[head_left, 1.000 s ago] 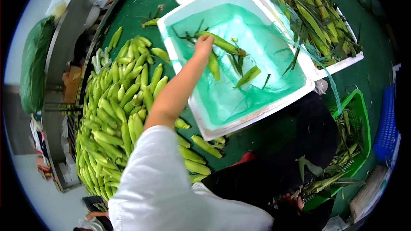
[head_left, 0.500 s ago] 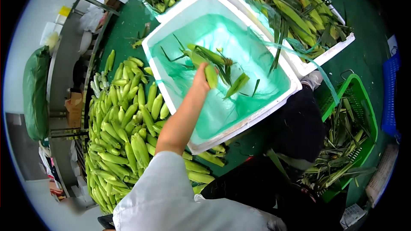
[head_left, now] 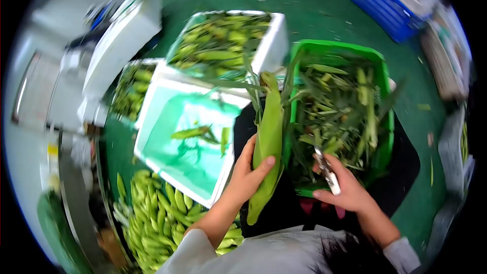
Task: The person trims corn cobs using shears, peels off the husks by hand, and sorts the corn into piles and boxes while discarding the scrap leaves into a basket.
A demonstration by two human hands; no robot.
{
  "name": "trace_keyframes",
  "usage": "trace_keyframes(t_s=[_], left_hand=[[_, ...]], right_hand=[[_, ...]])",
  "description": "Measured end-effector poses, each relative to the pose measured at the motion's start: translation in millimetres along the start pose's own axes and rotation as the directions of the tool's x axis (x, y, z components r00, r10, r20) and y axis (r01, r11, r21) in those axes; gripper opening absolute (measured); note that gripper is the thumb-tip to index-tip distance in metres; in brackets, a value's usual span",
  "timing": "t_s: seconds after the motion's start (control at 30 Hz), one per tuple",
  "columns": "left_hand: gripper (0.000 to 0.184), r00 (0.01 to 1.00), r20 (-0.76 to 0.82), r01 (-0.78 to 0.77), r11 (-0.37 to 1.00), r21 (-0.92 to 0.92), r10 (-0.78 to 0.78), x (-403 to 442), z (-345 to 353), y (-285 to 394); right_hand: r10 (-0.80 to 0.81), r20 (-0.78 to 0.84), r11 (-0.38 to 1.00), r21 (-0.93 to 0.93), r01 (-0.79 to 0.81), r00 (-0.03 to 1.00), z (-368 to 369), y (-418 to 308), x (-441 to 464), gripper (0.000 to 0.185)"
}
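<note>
Just beside the green basket (head_left: 345, 46), the left hand (head_left: 247, 176) has its grip wrapped around an unhusked corn ear (head_left: 269, 137); the right hand (head_left: 346, 186) is closed on a small knife (head_left: 329, 173). Careful work wants the ear steady, the knife clear of the left hand.

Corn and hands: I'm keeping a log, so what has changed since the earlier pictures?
The left hand has come out of the white box toward the body and holds a corn ear near the green basket. The view has swung right, showing the right hand gripping a knife. The corn pile stays beside the white box.
</note>
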State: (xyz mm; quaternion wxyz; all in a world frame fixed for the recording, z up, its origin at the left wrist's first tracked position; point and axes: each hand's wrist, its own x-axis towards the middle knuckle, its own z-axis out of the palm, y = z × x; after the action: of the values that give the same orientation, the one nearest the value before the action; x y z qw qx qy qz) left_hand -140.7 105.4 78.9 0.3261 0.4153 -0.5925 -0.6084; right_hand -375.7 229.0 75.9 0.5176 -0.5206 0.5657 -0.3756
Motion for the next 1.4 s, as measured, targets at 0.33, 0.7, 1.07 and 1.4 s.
trace_keyframes(t_s=[0.33, 0.7, 1.07, 1.4], left_hand=[[0.067, 0.789, 0.556, 0.016, 0.914, 0.404, -0.260, 32, 53, 21], [0.052, 0.993, 0.098, 0.093, 0.917, -0.387, -0.060, 72, 110, 2], [0.052, 0.985, -0.146, -0.020, 0.770, -0.637, -0.096, 40, 144, -28], [0.061, 0.866, 0.348, 0.428, 0.176, -0.886, -0.358, 55, 112, -27]], right_hand=[[-0.152, -0.061, 0.952, -0.278, 0.130, 0.986, -74, 55, -16, 0.059], [0.184, -0.038, 0.315, 0.949, -0.023, 0.982, -14, 32, -83, 0.051], [0.052, -0.653, 0.998, 0.051, -0.024, 0.756, 11, 90, -15, 0.074], [-0.206, 0.288, 0.138, 0.955, -0.264, 0.935, 6, 61, -61, 0.068]])
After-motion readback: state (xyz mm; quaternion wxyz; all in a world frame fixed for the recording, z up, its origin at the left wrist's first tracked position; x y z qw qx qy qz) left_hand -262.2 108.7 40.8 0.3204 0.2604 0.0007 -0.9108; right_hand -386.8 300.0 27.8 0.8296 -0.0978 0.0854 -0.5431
